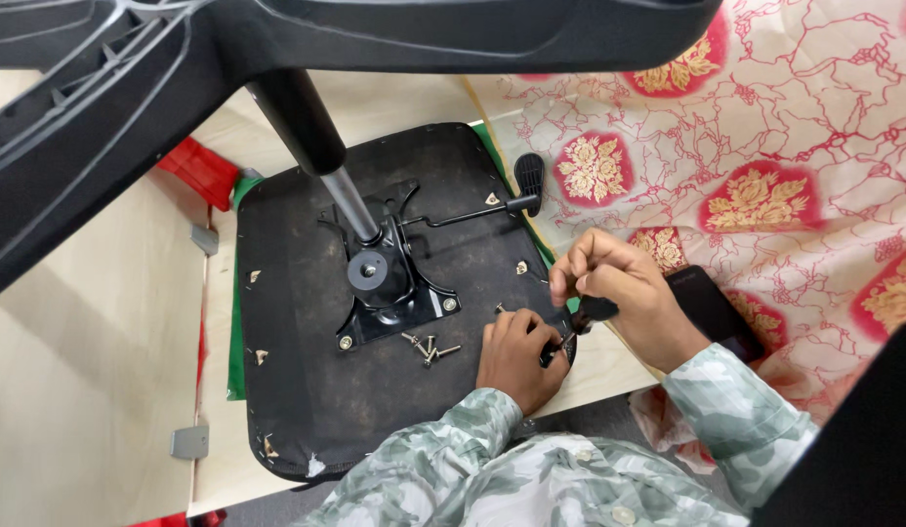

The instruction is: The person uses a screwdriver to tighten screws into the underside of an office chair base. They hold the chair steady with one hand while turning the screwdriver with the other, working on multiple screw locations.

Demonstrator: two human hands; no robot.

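Left hand: the left hand rests on the upturned black fabric-covered chair seat underside, fingers curled tight around the lower end of a small black-handled tool.
Right hand: the right hand, at two o'clock from the left, pinches the tool's dark top between thumb and fingers.
Screws: a loose cluster of silver screws lies at nine o'clock from the left hand.
Mechanism: the black metal mounting plate with its gas cylinder sits mid-seat.
Cloth: a cream floral cloth spreads at one o'clock.

Home: patterned bedsheet, upturned chair seat, loose screws
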